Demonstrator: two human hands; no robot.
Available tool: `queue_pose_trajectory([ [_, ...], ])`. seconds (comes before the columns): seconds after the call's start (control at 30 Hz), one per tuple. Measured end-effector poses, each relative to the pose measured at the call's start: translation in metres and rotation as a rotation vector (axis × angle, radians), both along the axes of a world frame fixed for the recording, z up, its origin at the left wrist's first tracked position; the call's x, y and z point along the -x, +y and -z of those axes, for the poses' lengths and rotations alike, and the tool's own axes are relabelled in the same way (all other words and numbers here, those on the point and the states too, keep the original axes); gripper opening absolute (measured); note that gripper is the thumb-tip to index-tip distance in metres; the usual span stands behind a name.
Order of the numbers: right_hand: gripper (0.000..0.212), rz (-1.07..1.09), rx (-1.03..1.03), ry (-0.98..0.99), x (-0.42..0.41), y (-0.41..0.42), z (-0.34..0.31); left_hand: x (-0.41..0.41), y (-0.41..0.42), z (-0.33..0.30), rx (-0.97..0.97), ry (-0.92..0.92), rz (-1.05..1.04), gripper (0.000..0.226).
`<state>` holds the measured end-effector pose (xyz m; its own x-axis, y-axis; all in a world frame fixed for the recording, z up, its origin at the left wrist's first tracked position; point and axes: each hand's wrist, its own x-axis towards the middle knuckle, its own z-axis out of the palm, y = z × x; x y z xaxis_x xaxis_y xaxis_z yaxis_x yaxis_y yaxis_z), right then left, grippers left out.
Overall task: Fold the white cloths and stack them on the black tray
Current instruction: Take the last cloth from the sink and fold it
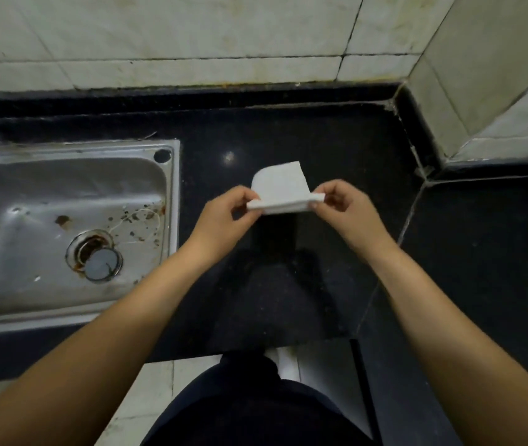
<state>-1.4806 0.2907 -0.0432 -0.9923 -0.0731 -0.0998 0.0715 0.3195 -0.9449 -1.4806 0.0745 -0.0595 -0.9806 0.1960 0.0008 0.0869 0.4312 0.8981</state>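
A small white cloth (280,189), partly folded, is held above the black countertop (320,149) near its middle. My left hand (225,214) pinches its near left corner. My right hand (341,204) pinches its near right corner. The cloth's far flap curls upward and away from me, and several layers show along the near edge. No black tray can be made out against the dark surface.
A stained steel sink (63,226) with a round drain (95,254) fills the left. Tiled walls (192,37) stand behind and at the right corner. The counter's front edge runs just above my dark trousers (256,407). Pale floor tiles show below.
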Motion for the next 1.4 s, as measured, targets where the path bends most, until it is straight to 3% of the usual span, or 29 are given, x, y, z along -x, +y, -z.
queue_pose_trajectory([
  [0.1, 0.015, -0.07, -0.055, -0.222, -0.034, 0.002, 0.037, -0.026, -0.009, 0.032, 0.054, -0.247, 0.102, 0.012],
  [0.2, 0.008, -0.098, -0.082, -0.361, -0.047, 0.005, 0.051, -0.03, -0.012, 0.043, 0.04, -0.382, 0.152, 0.012],
  [0.4, 0.013, 0.098, -0.072, -0.333, 0.015, 0.006, 0.057, 0.034, 0.003, 0.049, 0.136, -0.307, 0.061, 0.01],
  [0.63, 0.023, 0.172, -0.379, -0.366, 0.084, -0.011, 0.08, 0.104, 0.022, 0.07, 0.395, -0.285, 0.043, 0.009],
  [0.73, 0.023, 0.15, -0.553, -0.371, 0.086, -0.017, 0.09, 0.104, 0.023, 0.079, 0.526, -0.267, 0.057, 0.013],
  [0.87, 0.037, 0.145, -0.744, -0.356, 0.078, -0.018, 0.089, 0.089, 0.022, 0.078, 0.595, -0.189, -0.132, 0.034],
  [1.0, 0.048, 0.095, -0.933, -0.419, 0.067, -0.026, 0.088, 0.068, 0.029, 0.082, 0.765, -0.29, -0.129, 0.048],
  [1.13, 0.035, 0.065, -1.003, -0.397, 0.062, -0.043, 0.087, 0.063, 0.045, 0.08, 0.832, -0.326, -0.105, 0.041],
  [1.23, 0.023, 0.153, -0.756, -0.402, 0.057, -0.04, 0.083, 0.062, 0.048, 0.072, 0.692, -0.333, -0.133, 0.028],
  [1.33, 0.02, 0.314, -0.299, -0.43, 0.045, -0.029, 0.064, 0.055, 0.045, 0.051, 0.193, -0.446, -0.258, 0.014],
  [1.4, 0.023, 0.366, -0.099, -0.426, 0.034, -0.021, 0.048, 0.047, 0.043, 0.036, -0.093, -0.525, -0.317, 0.022],
])
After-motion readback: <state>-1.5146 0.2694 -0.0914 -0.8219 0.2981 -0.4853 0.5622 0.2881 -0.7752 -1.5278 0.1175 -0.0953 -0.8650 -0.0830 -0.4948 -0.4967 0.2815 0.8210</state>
